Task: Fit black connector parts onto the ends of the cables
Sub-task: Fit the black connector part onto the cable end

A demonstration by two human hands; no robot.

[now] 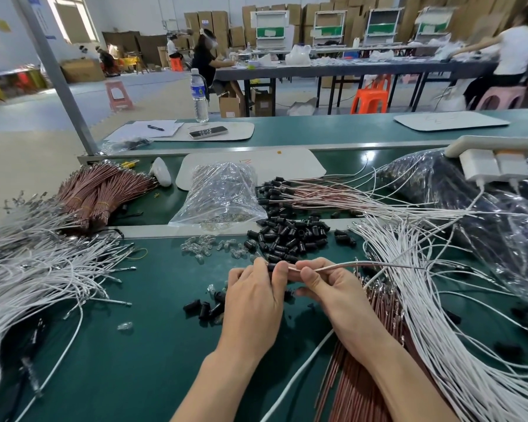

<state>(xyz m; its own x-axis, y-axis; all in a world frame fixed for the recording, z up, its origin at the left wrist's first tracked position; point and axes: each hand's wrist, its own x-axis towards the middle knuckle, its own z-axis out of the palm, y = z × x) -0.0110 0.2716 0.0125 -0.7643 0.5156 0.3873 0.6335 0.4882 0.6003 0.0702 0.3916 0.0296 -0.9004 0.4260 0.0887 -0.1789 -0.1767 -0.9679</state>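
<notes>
Between my two hands, just above the green table (pixel 141 367), a black connector (pixel 272 266) and a cable (pixel 363 264) come together end to end. My left hand (pixel 253 296) is turned back-up, wrist low and fingers curled forward, and it pinches the black connector at the fingertips. My right hand (pixel 326 287) faces it, thumb on top and forefinger beneath, pinching the cable near its pale end. The knuckles of both hands nearly touch. From my right thumb the cable runs off to the right in a shallow arc, above the other wires. A left finger covers the joint, so I cannot tell whether the cable's end sits inside the connector.

Both forearms come up from the near edge and converge toward the middle. Just beyond my fingertips lies a heap of black connectors (pixel 290 239), with some clear bulbs (pixel 195 249) to the left of it. A few loose connectors (pixel 205 309) lie beside my left hand, on its outer side. White cables (pixel 43 269) spread out well to the left of my left hand. More white ones (pixel 439 315) fan out to the right of my right hand. Under my right forearm lies a bundle of brown cables (pixel 357 379). Farther beyond the heap sits a clear plastic bag (pixel 223 193).
</notes>
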